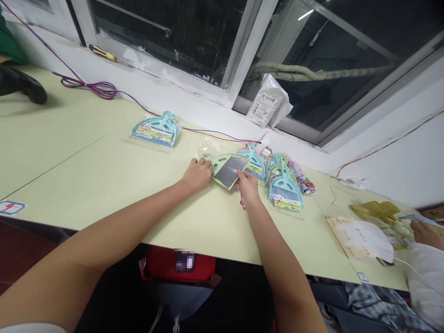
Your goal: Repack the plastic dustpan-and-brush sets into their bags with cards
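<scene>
A light green dustpan-and-brush set point(222, 162) with grey bristles is held just above the table, tilted, between both hands. My left hand point(198, 175) has its fingers closed at the handle end. My right hand point(247, 185) pinches the pan's wide edge by the bristles, thumb on top. Clear plastic film point(208, 146) shows behind the handle. Partly under my right hand lies a small red-and-white printed piece point(242, 201). Just behind sits a blue wrapped dustpan set point(255, 162); another blue wrapped set point(285, 190) lies to the right among several more.
One blue wrapped dustpan set point(156, 129) lies further left on the table point(104, 175). Cables point(104, 90) run along the wall, and a screwdriver point(104, 53) rests on the sill. A wrapped white box point(267, 104) leans by the window. At right, another person's hand point(426, 235) is near a paper bag point(360, 238).
</scene>
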`<state>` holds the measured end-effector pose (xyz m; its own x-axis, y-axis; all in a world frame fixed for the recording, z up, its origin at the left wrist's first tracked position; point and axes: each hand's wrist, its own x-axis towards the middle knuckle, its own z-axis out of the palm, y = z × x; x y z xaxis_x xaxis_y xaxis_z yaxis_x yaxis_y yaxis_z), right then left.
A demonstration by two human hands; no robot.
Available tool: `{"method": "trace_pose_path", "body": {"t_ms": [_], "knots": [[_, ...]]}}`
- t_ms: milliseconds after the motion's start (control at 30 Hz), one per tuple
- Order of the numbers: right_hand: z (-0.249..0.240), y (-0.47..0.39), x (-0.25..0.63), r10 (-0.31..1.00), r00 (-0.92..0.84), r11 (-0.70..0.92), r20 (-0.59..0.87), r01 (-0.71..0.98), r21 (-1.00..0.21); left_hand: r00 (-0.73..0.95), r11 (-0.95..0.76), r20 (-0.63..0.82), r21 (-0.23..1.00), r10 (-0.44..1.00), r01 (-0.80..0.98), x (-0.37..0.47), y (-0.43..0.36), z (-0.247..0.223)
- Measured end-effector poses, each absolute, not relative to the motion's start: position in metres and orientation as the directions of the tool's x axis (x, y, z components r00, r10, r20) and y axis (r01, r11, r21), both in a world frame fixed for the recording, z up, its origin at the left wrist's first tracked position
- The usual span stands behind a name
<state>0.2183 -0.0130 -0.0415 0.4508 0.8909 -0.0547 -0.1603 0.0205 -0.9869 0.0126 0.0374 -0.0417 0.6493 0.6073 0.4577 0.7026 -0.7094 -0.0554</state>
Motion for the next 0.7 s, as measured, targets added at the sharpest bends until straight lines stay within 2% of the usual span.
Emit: {"method": "trace_pose_path", "body": {"t_ms": [133,367,533,700], "knots": [[-0.040,-0.014,0.213,0.892,0.448,0.036,-0.055,-0.193,-0.980,0.647,-0.725,0.477,-0.030,0.595,0.689,0.014,0.032,-0.039],[-0.040,-0.012,0.213,0.877,0.464,0.063,-0.123,-0.365,-0.929,0.671,-0.765,0.515,-0.047,0.533,0.643,0.020,0.020,-0.036],[-0.043,-0.010,0.212,0.897,0.417,0.052,-0.145,-0.426,-0.903,0.691,-0.808,0.539,-0.032,0.482,0.588,0.024,0.010,-0.031],[-0.045,-0.008,0.212,0.862,0.461,0.058,-0.209,-0.501,-0.863,0.706,-0.836,0.541,-0.010,0.457,0.548,0.024,0.001,-0.027]]}}
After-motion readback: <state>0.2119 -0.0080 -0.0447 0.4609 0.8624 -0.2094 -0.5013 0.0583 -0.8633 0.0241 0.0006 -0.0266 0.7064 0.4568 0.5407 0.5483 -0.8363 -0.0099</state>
